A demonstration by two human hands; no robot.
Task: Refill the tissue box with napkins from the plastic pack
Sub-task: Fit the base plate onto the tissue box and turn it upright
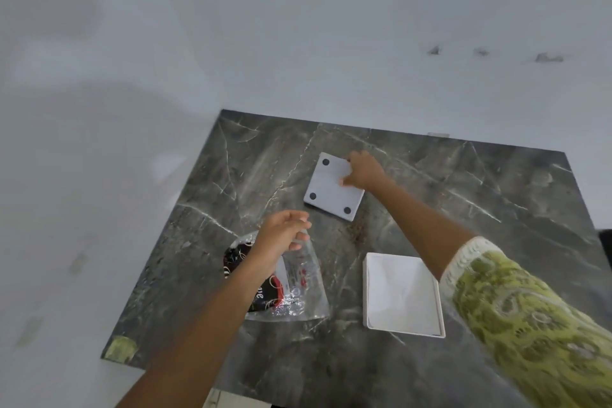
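Loosely curled, my left grip (284, 232) hovers above the plastic pack (291, 278), apparently emptied, beside the napkin-filled tissue box (402, 295) on the surface (463, 195). Farther off, my right grip (362, 170) closes on the footed base panel (331, 189), likely to cap the box.

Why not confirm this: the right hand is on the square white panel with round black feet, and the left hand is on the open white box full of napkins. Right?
Half right. The head view shows the right hand on the square white panel with round black feet, but the left hand is on the clear plastic pack, not the open white box.

A dark marble table (463, 195) stands against a pale, smudged wall (298, 26).
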